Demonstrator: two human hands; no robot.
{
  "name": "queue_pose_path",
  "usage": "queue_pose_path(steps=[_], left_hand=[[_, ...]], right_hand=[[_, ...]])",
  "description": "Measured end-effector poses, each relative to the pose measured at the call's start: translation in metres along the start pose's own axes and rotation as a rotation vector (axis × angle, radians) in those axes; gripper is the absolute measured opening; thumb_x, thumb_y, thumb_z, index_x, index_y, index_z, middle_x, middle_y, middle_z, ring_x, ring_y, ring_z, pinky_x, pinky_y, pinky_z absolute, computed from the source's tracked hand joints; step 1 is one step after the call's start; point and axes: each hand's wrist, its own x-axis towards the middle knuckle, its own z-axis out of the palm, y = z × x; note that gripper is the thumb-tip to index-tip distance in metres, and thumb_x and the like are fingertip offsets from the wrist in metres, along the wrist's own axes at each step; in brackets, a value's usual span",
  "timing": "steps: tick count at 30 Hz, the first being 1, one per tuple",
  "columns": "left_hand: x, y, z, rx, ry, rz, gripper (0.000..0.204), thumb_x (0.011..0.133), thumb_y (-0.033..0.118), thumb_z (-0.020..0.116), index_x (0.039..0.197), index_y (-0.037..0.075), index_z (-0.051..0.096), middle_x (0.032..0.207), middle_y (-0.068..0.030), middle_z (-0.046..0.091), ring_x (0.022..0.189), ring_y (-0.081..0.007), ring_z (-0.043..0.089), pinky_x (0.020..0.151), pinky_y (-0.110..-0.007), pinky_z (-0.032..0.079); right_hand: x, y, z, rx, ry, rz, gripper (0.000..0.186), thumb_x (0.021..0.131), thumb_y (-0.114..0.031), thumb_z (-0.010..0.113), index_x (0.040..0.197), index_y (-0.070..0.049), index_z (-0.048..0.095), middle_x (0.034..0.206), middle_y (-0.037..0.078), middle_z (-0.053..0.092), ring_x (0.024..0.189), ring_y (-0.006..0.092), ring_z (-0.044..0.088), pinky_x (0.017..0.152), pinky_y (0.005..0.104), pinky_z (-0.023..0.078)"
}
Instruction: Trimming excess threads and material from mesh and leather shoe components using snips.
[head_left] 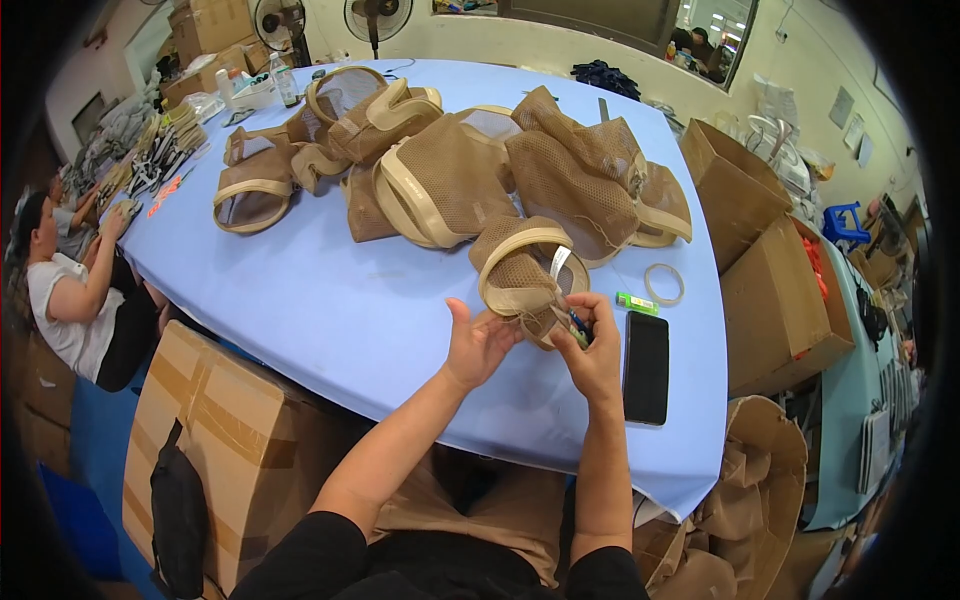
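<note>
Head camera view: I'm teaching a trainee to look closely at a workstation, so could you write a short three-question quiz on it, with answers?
1. Multiple choice: What lies on the table just right of the right hand?
A) a fan
B) a black phone
C) a blue stool

2. True or false: The left hand is gripping the black phone.

3. Fill in the blank: The mesh pieces piled on the table are ____, with paler edging.

Key:
1. B
2. False; the black phone lies on the table, away from the left hand.
3. brown
</note>
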Motion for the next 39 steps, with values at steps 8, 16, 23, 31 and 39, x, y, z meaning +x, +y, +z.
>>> queue_pose_path(steps=[8,16,23,31,39], left_hand=[[0.002,0.011,-0.002,-0.096,0.117,0.100,0.041,0.090,0.024,0.044,0.123,0.000,0.037,0.120,-0.0115,0.048,0.106,-0.0210,0.050,0.089,-0.037,0.042],[0.002,0.013,0.000,-0.103,0.159,0.133,0.035,0.092,0.023,0.041,0.119,0.001,0.039,0.116,-0.0113,0.050,0.103,-0.0216,0.052,0.084,-0.038,0.046],[0.002,0.011,-0.002,-0.109,0.149,0.114,0.036,0.091,0.024,0.041,0.120,0.002,0.038,0.117,-0.0117,0.049,0.104,-0.0222,0.052,0.084,-0.038,0.046],[0.002,0.012,-0.002,-0.125,0.163,0.087,0.038,0.091,0.026,0.041,0.121,0.003,0.037,0.118,-0.0108,0.049,0.104,-0.0220,0.052,0.084,-0.039,0.045],[0.001,0.010,-0.004,-0.120,0.161,0.098,0.035,0.091,0.025,0.042,0.118,0.002,0.041,0.113,-0.0102,0.053,0.103,-0.0206,0.053,0.084,-0.036,0.045]], right_hand=[[0.003,-0.009,-0.013,-0.437,0.024,-0.227,0.031,0.062,-0.010,0.074,0.087,-0.003,0.056,0.077,0.005,0.053,0.068,0.0147,0.050,0.062,0.0238,0.041],[0.007,0.000,-0.016,-0.632,0.129,-0.546,0.031,0.056,-0.007,0.075,0.083,-0.007,0.060,0.076,0.006,0.056,0.068,0.0216,0.051,0.058,0.0314,0.040],[0.007,0.000,-0.008,-0.636,0.130,-0.593,0.030,0.056,-0.010,0.075,0.082,-0.009,0.061,0.075,0.005,0.055,0.068,0.0216,0.051,0.059,0.0318,0.039],[0.007,0.000,-0.007,-0.661,0.127,-0.602,0.027,0.057,-0.009,0.074,0.080,-0.008,0.060,0.075,0.005,0.055,0.066,0.0218,0.050,0.058,0.0312,0.038],[0.001,0.003,0.003,-0.237,0.201,-0.195,0.031,0.064,-0.012,0.075,0.087,-0.004,0.056,0.069,0.004,0.050,0.061,0.0142,0.046,0.055,0.0257,0.039]])
